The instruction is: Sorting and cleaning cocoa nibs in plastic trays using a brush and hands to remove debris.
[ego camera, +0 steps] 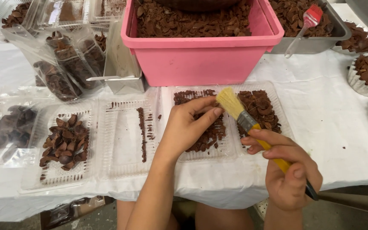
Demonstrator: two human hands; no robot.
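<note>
Left hand [188, 125]: forearm extended up and forward, wrist slightly bent, palm down, fingers curled, fingertips directed toward the right hand. Right hand [288, 170]: positioned lower and to the right, closed in a fist-like grip, thumb on top, index finger extended along the held handle.

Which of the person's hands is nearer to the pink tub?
Left. The left hand rests on the clear tray of brown pieces just below the pink tub. The right hand, gripping the yellow-handled brush, sits lower, near the table edge.
</note>
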